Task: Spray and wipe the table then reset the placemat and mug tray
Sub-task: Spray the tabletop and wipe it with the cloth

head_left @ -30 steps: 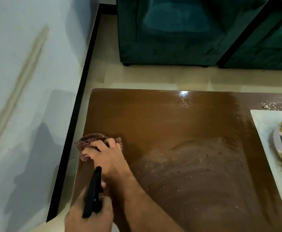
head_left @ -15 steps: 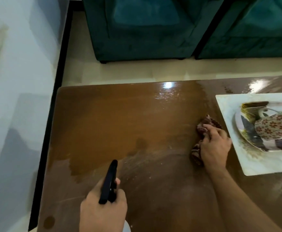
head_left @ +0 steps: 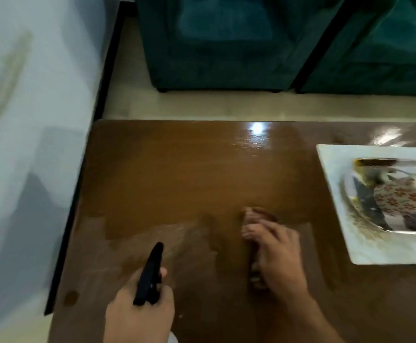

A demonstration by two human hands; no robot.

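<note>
Cloth [head_left: 259, 219] under the right hand [head_left: 273, 251], bunched and reddish-brown, pressed flat to the glossy brown surface [head_left: 177, 174] near its middle, long axis running roughly toward and away from the body. Fingers curled down over it, closed grip, palm bearing on the wad. Motion blur here, so weave and pattern hard to call; possibly checked. Left hand [head_left: 140, 315] low at the near edge, wrapped tight round a spray bottle [head_left: 150, 276], black trigger head pointing forward and a touch right, toward the cloth; bottle body almost wholly hidden below the fist. Streaky, milky film across the near band of the surface, from the near-left corner to past the cloth; far half darker, slick, mirror-bright with a lamp glint. Unwiped film lying mostly left of and nearer than the cloth, so the right hand closer to it than anything else, a sideways sweep to the left looking the likely call. Off to the right, well apart from the cloth: pale square placemat [head_left: 338, 206], matte and mottled, carrying a shiny patterned tray [head_left: 365, 209] with a floral mug [head_left: 399, 199] tipped on its side. Reset not yet begun by the look of it. Teal sofa [head_left: 226, 45] beyond the far edge, soft and velvety.
</note>
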